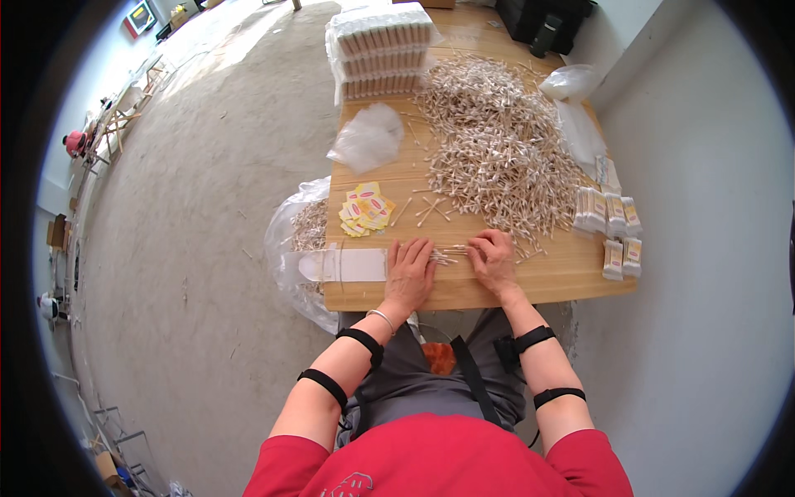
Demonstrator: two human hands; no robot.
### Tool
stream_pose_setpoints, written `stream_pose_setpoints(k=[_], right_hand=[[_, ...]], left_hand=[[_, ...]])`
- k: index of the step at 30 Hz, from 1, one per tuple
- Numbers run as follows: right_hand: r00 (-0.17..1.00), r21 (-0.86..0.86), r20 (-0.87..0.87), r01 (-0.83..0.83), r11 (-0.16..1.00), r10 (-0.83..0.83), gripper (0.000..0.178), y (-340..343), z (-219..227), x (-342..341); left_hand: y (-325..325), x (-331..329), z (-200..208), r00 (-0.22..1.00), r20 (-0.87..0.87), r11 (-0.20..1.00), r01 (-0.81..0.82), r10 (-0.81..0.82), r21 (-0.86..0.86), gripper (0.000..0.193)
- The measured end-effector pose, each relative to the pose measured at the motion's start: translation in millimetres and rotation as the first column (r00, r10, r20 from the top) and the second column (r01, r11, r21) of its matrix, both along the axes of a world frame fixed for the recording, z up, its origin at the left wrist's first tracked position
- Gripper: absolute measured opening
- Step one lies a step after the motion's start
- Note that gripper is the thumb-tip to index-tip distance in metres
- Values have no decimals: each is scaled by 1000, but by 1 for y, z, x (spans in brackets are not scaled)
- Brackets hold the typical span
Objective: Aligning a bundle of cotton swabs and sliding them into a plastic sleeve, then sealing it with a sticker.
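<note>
My left hand [410, 272] lies flat near the table's front edge, fingers stretched forward and close together. It rests at the right end of a white strip-like board [363, 265], covering part of it. A few cotton swabs [445, 255] lie between my two hands, their tips beside my left fingers. My right hand [493, 263] is curled, thumb and fingers pinched at the other end of these swabs. Just beyond it spreads a large heap of loose cotton swabs [497, 141]. Yellow and white paper labels [366, 209] lie in a loose pile beyond my left hand.
Packed swab bundles in plastic [385, 50] stand at the table's far left, near a clear bag [368, 139]. Small filled packets [614, 215] sit at the right edge, by the wall [704, 182]. A plastic bag of swabs [305, 228] hangs off the left edge.
</note>
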State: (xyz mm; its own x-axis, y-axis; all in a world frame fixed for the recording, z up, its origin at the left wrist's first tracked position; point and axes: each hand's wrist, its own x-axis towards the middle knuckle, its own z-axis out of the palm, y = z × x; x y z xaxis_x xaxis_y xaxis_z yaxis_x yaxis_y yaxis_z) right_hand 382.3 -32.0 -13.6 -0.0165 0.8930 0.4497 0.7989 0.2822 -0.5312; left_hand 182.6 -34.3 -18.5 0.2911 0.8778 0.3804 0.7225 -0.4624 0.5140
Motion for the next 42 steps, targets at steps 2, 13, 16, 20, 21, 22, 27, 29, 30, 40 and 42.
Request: stream_pose_setpoints(k=[2, 13, 16, 20, 21, 22, 27, 29, 30, 40, 42], right_hand=[[999, 8, 34, -25, 1000, 25, 10, -2, 4, 0], [957, -4, 247, 160, 987, -154, 8, 9, 0, 35], [915, -24, 288, 302, 953, -282, 7, 13, 0, 33], [964, -91, 172, 219, 972, -201, 11, 16, -4, 3], [975, -12, 14, 220, 975, -220, 15, 13, -4, -10], [966, 65, -148, 223, 973, -212, 18, 10, -4, -25], [910, -45, -373, 175, 984, -179, 25, -3, -12, -60], [857, -99, -513, -4, 995, -48, 25, -2, -13, -71], [857, -100, -512, -5, 995, -47, 25, -2, -13, -76], [737, -147, -675, -173, 974, 29, 27, 5, -15, -79], [718, -141, -691, -247, 959, 83, 28, -2, -11, -83]], left_hand=[[1, -2, -3, 1000, 21, 1000, 21, -21, 4, 31], [3, -4, -11, 990, 129, 998, 50, -54, 31, 24], [3, -5, -10, 987, 150, 998, 64, -66, 17, 23], [1, -6, -4, 971, 207, 989, 137, -123, -53, 41], [1, -5, -2, 972, 204, 990, 132, -117, -59, 49], [1, -7, -2, 974, 201, 991, 122, -108, -60, 49], [1, -7, -4, 977, 189, 992, 110, -98, -58, 59], [1, -10, -6, 978, 181, 990, 121, -107, -68, 58], [1, -11, -7, 978, 173, 988, 132, -117, -77, 58], [3, -10, -8, 974, 191, 988, 136, -121, -67, 51], [4, -10, -11, 979, 146, 987, 151, -142, -58, 53]])
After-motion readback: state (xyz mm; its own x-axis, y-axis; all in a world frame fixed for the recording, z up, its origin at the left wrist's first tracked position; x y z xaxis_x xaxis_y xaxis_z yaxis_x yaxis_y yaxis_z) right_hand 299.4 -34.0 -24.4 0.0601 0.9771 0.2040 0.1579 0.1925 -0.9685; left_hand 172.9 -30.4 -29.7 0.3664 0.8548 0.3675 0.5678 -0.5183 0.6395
